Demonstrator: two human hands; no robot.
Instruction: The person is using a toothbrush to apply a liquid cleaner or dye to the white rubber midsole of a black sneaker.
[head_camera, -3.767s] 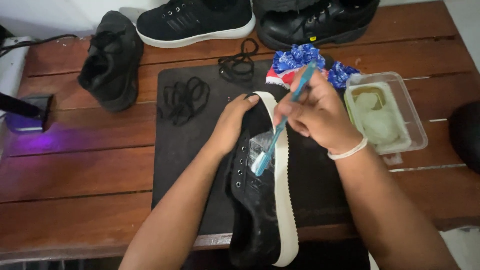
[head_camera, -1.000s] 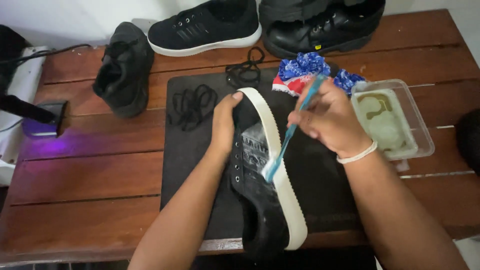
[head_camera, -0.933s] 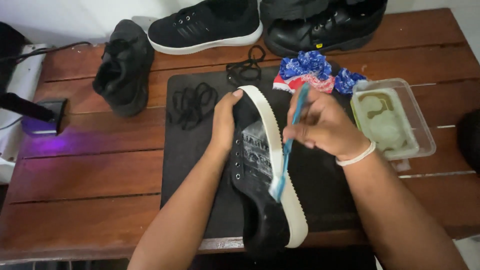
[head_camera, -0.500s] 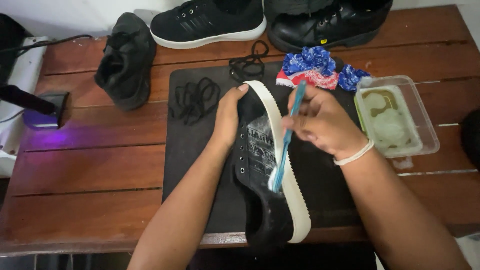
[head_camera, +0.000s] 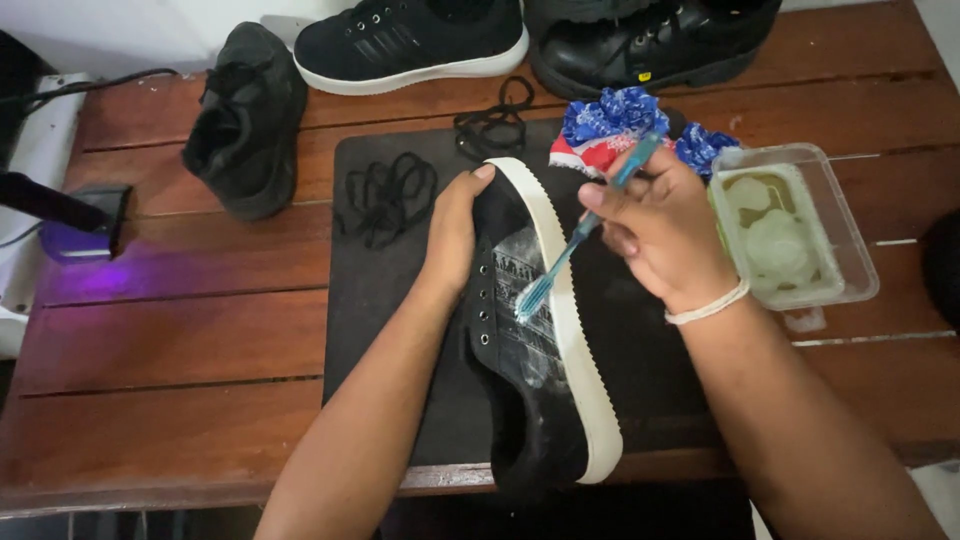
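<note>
Wooden planks form the table (head_camera: 180, 330) beneath our work. On it lies a black mat (head_camera: 390, 330), and on the mat a black shoe with a white sole (head_camera: 535, 340) lies on its side, toe pointing away from us, heel at the near edge. Our left hand (head_camera: 455, 230) wraps the toe end, fingers closed around it. Our right hand (head_camera: 660, 230) pinches a blue toothbrush (head_camera: 580, 235) between thumb and fingers; its bristles touch the foamy side panel just beside the sole. Three more black shoes (head_camera: 410, 40) stand along the far edge. A clear plastic tub (head_camera: 800, 235) sits right of the mat, a patterned cloth (head_camera: 610, 120) behind our right hand, and loose black laces (head_camera: 385, 190) left of the toe.
</note>
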